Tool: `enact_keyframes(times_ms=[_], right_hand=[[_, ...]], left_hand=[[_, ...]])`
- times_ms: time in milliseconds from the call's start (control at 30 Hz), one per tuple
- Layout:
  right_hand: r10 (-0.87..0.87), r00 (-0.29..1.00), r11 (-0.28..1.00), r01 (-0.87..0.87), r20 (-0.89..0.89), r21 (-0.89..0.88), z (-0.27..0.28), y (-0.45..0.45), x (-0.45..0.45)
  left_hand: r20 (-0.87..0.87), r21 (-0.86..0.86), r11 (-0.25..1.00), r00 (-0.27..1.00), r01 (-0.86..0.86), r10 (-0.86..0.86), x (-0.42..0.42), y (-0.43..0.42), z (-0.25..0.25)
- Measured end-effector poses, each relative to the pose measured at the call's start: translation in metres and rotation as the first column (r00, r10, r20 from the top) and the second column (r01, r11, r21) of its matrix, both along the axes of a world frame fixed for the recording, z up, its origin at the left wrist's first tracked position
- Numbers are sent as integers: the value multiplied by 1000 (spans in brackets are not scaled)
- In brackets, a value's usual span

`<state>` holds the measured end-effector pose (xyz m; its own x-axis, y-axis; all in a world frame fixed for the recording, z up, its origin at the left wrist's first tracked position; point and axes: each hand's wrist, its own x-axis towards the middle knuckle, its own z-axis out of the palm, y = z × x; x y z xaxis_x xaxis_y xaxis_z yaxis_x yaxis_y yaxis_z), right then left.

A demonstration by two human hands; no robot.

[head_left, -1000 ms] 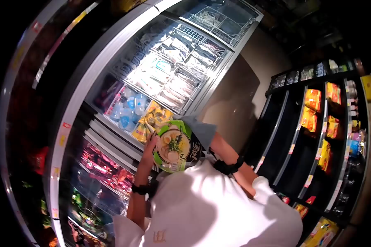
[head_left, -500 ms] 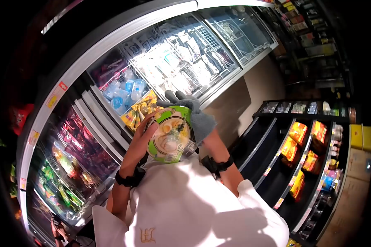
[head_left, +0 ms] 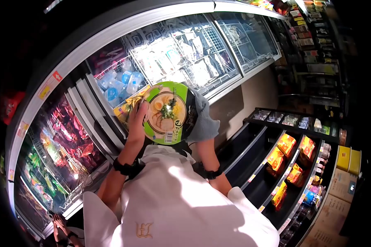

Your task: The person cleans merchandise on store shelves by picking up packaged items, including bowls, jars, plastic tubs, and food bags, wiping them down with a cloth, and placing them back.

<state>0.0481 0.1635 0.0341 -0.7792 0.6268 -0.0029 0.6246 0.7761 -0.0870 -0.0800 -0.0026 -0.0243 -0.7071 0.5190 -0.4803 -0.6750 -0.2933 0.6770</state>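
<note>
An instant noodle bowl (head_left: 165,113) with a green-rimmed, ramen-printed lid is held in front of my chest, its lid facing me. My left hand (head_left: 138,119) is bare and closed around the bowl's left edge. Over my right hand (head_left: 205,121) is a grey glove or cloth, pressed to the bowl's black right side. Most of the right fingers are hidden behind the bowl and the fabric. Just beyond the bowl lie yellow packets (head_left: 125,109) inside the freezer.
A glass-topped freezer (head_left: 224,91) with wire baskets and bottles (head_left: 119,86) runs ahead and left. Right stands a tiered black shelf (head_left: 245,154) with orange packets (head_left: 276,158). Cardboard boxes (head_left: 327,214) sit far right. Another person's hands (head_left: 61,224) show lower left.
The bowl has risen and turned so that its lid faces me more squarely. Grey fingers seen above the bowl are now down along its right side. The view has shifted slightly.
</note>
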Motion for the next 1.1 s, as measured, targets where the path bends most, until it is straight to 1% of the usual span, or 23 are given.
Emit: enact_keyframes(times_ms=[100,167,200,300,333,367,400,433,467,500,533,600,700,733,767,833,867,900,967,1000,1033,1067,1100], right_hand=[[-24,998,993,18,-57,-114,9,-8,-1],[-44,999,959,38,-16,-280,22,-22,-13],[-53,997,936,29,-57,-351,32,-33,-24],[-153,980,935,104,-123,-338,40,-37,-32],[-163,951,975,115,-262,-191,36,-33,-34],[-165,951,975,117,-263,-190,37,-24,-38],[-162,926,975,96,-340,-203,48,-15,-46],[-351,818,820,33,-456,-571,44,-7,-45],[-658,566,490,-180,-497,-853,41,0,-44],[-876,322,234,-367,-359,-900,38,7,-43],[-655,557,503,-183,-511,-845,22,18,-37],[-531,682,496,-230,-503,-837,10,30,-32],[-274,889,527,-182,-368,-831,25,20,-42],[-272,901,488,-174,-338,-855,32,13,-47],[-343,872,379,-211,-349,-901,36,6,-49],[-490,806,153,-296,-332,-943,43,-9,-54],[-534,788,93,-306,-307,-947,49,-9,-59],[-574,770,33,-317,-278,-948,53,-8,-63],[-612,753,-27,-324,-241,-945,40,-5,-63],[-470,799,141,-352,-375,-925,14,-4,-57],[-212,810,408,-435,-547,-803,10,-5,-53],[44,769,639,-512,-638,-573,7,-7,-49],[44,769,638,-512,-637,-575,16,-7,-52]], left_hand=[[-2,49,994,995,-95,95,-15,16,5],[85,105,972,976,-209,201,-22,25,4],[105,195,955,973,-223,206,-26,29,23],[140,291,946,984,-143,106,-34,26,54],[157,415,903,986,-114,52,-36,26,50],[156,417,902,986,-112,50,-35,24,50],[188,383,923,981,-34,-42,-31,19,53],[224,350,936,966,46,-131,-27,15,57],[209,321,940,959,119,-193,-18,12,64],[211,315,941,957,124,-197,-11,10,68],[269,289,948,939,133,-214,-6,8,70],[355,299,951,916,75,-184,-6,9,69],[331,377,926,937,-24,-110,-13,7,61],[346,349,937,933,-24,-105,-19,5,55],[345,350,936,933,-27,-102,-20,5,52],[233,169,984,967,65,-104,-23,5,52],[4,108,992,998,63,-64,-23,5,47],[7,105,992,998,65,-66,-21,5,57],[-384,-260,964,909,61,-161,-17,8,85],[-608,-497,865,687,62,-398,-18,1,71],[-603,-500,864,689,66,-402,-19,-3,69],[-612,-498,861,661,103,-434,-21,-6,69],[-623,-496,857,631,137,-462,-22,-8,71]])
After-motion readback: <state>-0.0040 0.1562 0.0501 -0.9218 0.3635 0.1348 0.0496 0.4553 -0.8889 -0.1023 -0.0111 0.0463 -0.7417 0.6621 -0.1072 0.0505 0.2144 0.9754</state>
